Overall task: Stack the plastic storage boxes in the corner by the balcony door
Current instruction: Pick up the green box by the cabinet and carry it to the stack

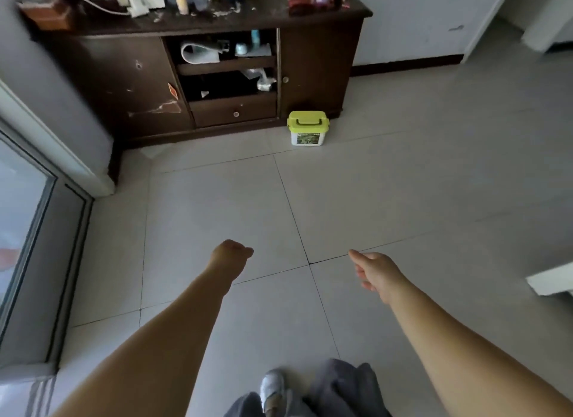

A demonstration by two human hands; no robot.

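Looking down from the head camera, saw both bare forearms stretched forward over a pale tiled floor [387, 184]. Left hand [231, 253] curled into a loose fist, fingers folded together, clamped on nothing. Right hand [376, 269] held apart from it, fingers loosely extended and slightly spread, empty, thumb side up. Hung both hands above the floor, touching no object.

Found one box [307, 128] well ahead of the hands: white body, lime-green lid with a folded carry handle, a green picture label on its front. Stood upright on the floor, just in front of the right end of a dark wooden cabinet [124, 84], close to its base but whether touching could not be told. Saw no second box within the frame.

Showed scuffed doors on the cabinet, a small drawer with a pale knob, and open middle shelves holding blurred items. Carried clutter on the counter [248, 16]: bottles, a white device with a cable, a reddish container, too blurred to name further.

Ran a glass sliding door [28, 230] with a grey frame along the left edge, meeting the wall near the cabinet's left end, leaving a bare floor corner there.

Caught grey trousers [338, 385] and a pale shoe [272, 385] at the bottom edge, between the forearms.
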